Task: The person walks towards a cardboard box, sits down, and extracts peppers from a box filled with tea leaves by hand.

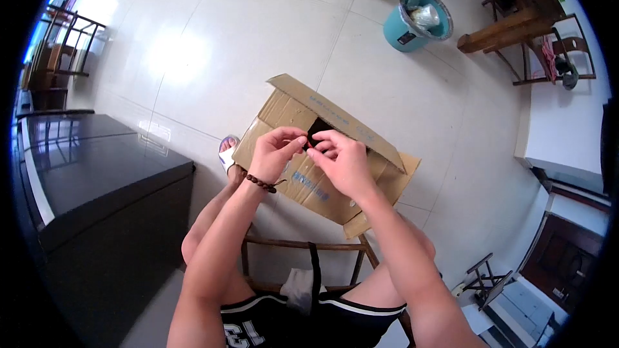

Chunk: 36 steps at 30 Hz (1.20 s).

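Note:
Over a cardboard box point(316, 187) with raised flaps, my two hands meet fingertip to fingertip. My left hand point(276, 153), with a beaded bracelet at the wrist, is closed in a pinch on a small red and black piece point(307, 144). From the other side, my right hand point(343, 162) pinches the same piece between thumb and fingers. Its exact kind is too small and too covered to make out. Behind the fingers the gap between the flaps looks dark, and what lies inside the box is hidden.
A dark glossy cabinet point(109, 174) stands to the left. Beyond the box, a teal bin point(401, 31) holds some rubbish on the tiled floor point(258, 32). Wooden furniture point(516, 29) is at the upper right, and a wooden frame point(277, 243) lies between my legs.

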Motion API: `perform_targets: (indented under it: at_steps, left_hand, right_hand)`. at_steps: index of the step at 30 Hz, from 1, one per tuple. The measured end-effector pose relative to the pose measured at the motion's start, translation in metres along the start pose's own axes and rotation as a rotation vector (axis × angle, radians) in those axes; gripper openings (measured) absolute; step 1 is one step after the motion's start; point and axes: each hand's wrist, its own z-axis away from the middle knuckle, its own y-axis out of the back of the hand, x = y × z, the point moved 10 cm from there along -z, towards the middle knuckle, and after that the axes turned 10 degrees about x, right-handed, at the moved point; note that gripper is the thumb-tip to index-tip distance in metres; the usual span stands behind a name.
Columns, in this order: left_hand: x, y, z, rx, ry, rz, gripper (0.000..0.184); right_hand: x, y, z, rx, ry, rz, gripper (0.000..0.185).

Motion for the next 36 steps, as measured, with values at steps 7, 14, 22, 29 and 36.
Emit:
perform_targets:
  at_steps: [7,14,22,29,36]
  left_hand:
    - [0.023,-0.008,0.020,-0.055,-0.118,0.050,0.018]
    - [0.044,-0.044,0.035,-0.085,-0.269,-0.229,0.018]
    - [0.049,-0.050,0.036,-0.088,-0.342,-0.407,0.019]
    - [0.043,-0.061,0.028,-0.118,-0.271,-0.282,0.019]
    - [0.044,-0.061,0.022,-0.114,-0.197,0.000,0.019]
  right_hand:
    - [-0.011,0.003,0.004,0.086,0.196,-0.049,0.017]
    - [0.003,0.046,0.026,0.185,0.160,-0.057,0.014]
    - [0.002,0.064,0.026,0.180,0.137,-0.011,0.012]
    - [-0.012,0.067,0.026,0.222,0.232,0.055,0.013]
    - [-0.018,0.061,0.022,0.228,0.214,-0.060,0.012]
